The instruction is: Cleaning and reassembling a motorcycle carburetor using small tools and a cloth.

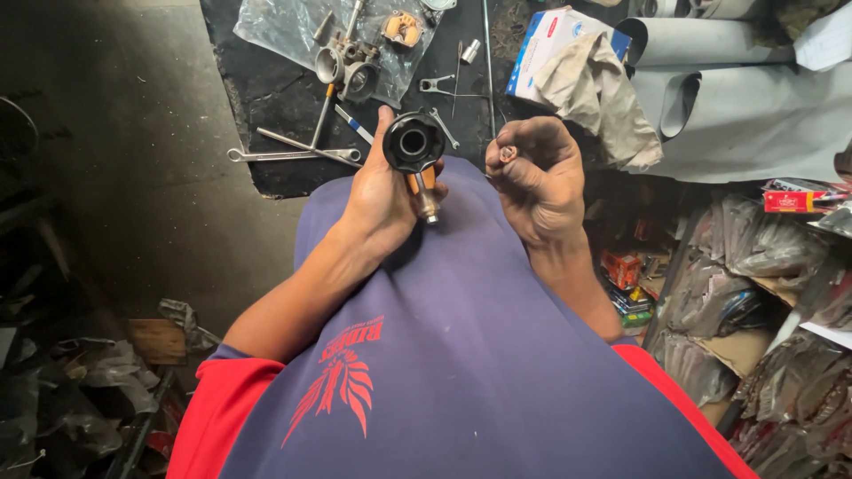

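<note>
My left hand grips a black round rubber-capped part with a hollow centre and a metal stem pointing down toward my chest. My right hand is curled beside it, pinching a small metal piece between thumb and fingers. Both hands hover over my purple shirt, just in front of a black mat.
On the mat lie a carburettor body on a clear plastic bag, a spanner, a small wrench and a thin rod. A blue-white box with a rag sits right. Grey rolled sheets and packaged goods fill the right side.
</note>
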